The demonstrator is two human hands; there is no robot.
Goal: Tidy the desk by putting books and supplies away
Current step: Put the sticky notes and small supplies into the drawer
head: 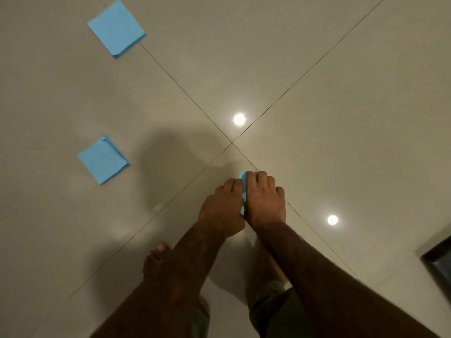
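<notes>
My left hand point(223, 211) and my right hand point(264, 201) press side by side on a small light-blue sheet point(242, 178) lying on the tiled floor; only a thin strip of it shows between and beyond my fingers. Two more folded light-blue sheets lie flat on the floor to the left: one folded sheet point(103, 160) at mid-height and another folded sheet point(116, 28) near the top. No desk, books or other supplies are in view.
The floor point(341, 93) is glossy beige tile with grout lines crossing near my hands and two ceiling-light reflections. My bare feet point(156, 258) stand below my arms. A dark-framed object point(438, 259) juts in at the right edge.
</notes>
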